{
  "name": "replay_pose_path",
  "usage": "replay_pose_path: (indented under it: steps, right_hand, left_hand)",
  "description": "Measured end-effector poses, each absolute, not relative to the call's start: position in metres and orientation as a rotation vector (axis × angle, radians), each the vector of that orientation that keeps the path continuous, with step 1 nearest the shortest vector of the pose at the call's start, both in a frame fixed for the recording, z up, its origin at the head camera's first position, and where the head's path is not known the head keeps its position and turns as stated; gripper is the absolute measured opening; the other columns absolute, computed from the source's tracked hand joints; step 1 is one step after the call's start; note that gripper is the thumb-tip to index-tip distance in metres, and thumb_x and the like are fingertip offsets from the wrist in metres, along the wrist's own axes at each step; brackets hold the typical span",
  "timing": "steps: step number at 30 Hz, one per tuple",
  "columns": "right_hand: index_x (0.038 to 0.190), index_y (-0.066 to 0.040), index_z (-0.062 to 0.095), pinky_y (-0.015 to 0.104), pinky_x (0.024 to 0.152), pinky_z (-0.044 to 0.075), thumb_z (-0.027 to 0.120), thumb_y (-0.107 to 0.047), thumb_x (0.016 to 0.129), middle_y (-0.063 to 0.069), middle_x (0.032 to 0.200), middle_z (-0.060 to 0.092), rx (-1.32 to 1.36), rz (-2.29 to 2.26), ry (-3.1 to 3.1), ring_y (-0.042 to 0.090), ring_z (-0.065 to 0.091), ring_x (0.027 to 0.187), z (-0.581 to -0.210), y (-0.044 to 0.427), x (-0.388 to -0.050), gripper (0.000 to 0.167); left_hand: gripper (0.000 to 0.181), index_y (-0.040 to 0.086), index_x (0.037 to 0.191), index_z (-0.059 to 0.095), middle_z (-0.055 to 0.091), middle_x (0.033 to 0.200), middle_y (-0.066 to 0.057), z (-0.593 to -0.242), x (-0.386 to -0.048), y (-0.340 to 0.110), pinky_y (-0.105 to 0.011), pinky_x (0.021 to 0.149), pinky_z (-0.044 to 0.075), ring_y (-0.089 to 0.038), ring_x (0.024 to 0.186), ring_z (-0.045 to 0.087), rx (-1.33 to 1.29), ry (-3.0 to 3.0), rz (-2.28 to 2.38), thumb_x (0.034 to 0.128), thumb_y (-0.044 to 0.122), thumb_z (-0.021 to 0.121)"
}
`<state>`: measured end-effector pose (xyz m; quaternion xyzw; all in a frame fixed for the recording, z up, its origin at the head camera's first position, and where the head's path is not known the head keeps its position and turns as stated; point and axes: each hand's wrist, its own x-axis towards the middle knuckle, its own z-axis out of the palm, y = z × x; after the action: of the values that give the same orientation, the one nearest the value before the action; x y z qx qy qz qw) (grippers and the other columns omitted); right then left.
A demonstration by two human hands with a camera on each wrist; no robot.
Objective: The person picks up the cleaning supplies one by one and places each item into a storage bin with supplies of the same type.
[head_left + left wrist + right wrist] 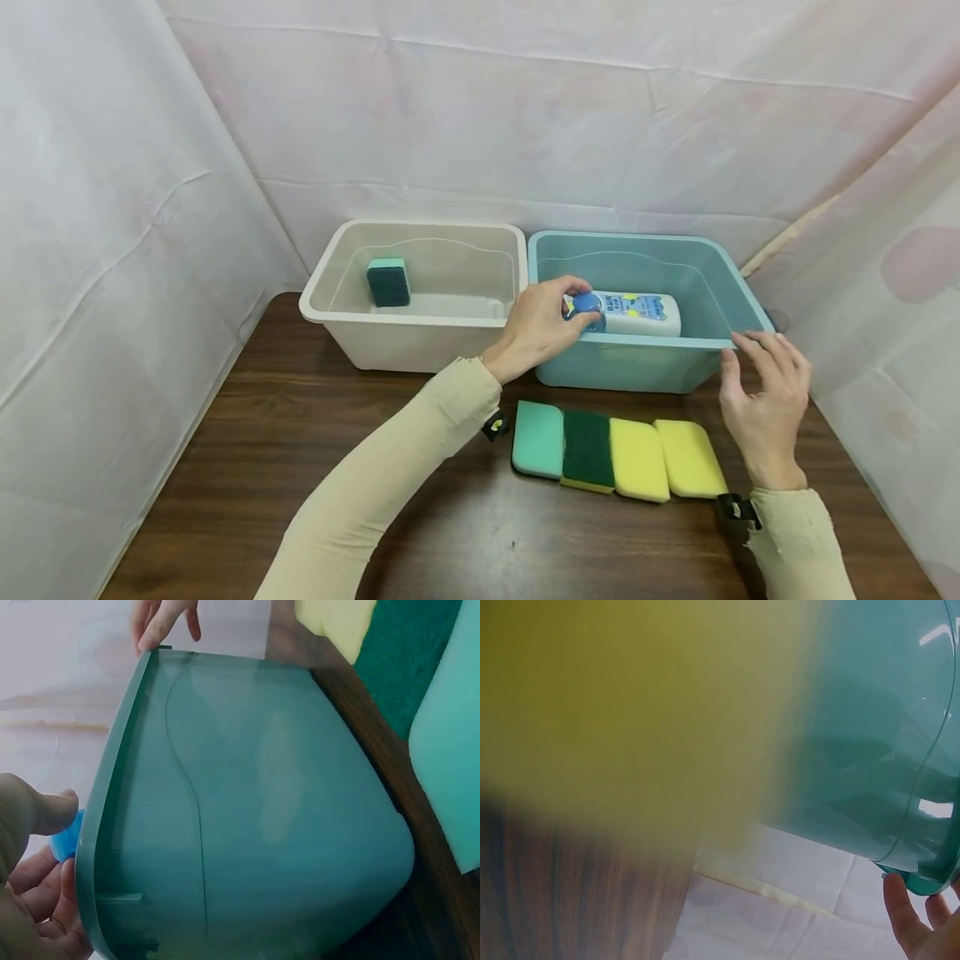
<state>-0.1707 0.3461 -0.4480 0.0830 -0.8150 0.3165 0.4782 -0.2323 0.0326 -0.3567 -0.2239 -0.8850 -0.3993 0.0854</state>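
My left hand (pixel 542 321) reaches over the front rim of the blue bin (pixel 637 363), its thumb and fingers round the blue cap (pixel 67 838) of a white bottle (pixel 647 314). The bottle lies on its side in the bin, its blue-and-yellow label facing up; the lower part is hidden behind the front wall. At the bin's front right corner, my right hand (pixel 771 398) holds the rim, with fingertips over the top and the thumb against the outside. The right wrist view shows this hand (pixel 922 922) only in part.
A beige bin (pixel 412 342) stands left of the blue one, with a green sponge (pixel 388 283) inside. In front lie a mint sponge (pixel 538 439), a dark green scouring sponge (pixel 588 447) and two yellow sponges (pixel 639 458) in a row. Pale curtains surround the wooden table (pixel 300 433).
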Motion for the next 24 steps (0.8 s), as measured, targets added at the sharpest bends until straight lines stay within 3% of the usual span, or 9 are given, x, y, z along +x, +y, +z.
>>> replay_pose_path:
  steps: [7,18,24]
  right_hand:
    - [0.117,0.003,0.079,0.051,0.125,0.033,0.073,-0.014,0.099,0.029,0.123,0.072,0.202,0.779,-1.988,0.055,0.054,0.126,-0.449,0.344,-0.172,0.026]
    - [0.117,0.003,0.078,0.05,0.125,0.033,0.073,-0.015,0.099,0.029,0.123,0.072,0.202,0.777,-1.988,0.055,0.055,0.126,-0.449,0.343,-0.173,0.026]
    - [0.118,0.003,0.078,0.05,0.125,0.032,0.073,-0.015,0.099,0.029,0.123,0.072,0.199,0.78,-1.991,0.055,0.054,0.127,-0.449,0.343,-0.172,0.026]
  left_hand:
    - [0.032,0.017,0.126,0.076,0.079,0.11,0.004,-0.361,-0.233,0.031,-0.019,0.064,0.042,-0.009,0.076,0.058,-0.703,-2.621,-1.108,0.0974,0.032,0.079]
    - [0.033,0.024,0.127,0.079,0.068,0.078,0.007,-0.365,-0.234,0.031,-0.021,0.062,0.037,-0.011,0.071,0.052,-0.737,-2.644,-0.946,0.0973,0.039,0.079]
    - [0.035,0.023,0.127,0.08,0.076,0.083,0.007,-0.368,-0.236,0.03,-0.022,0.064,0.034,-0.012,0.067,0.049,-0.771,-2.633,-0.898,0.0977,0.042,0.078]
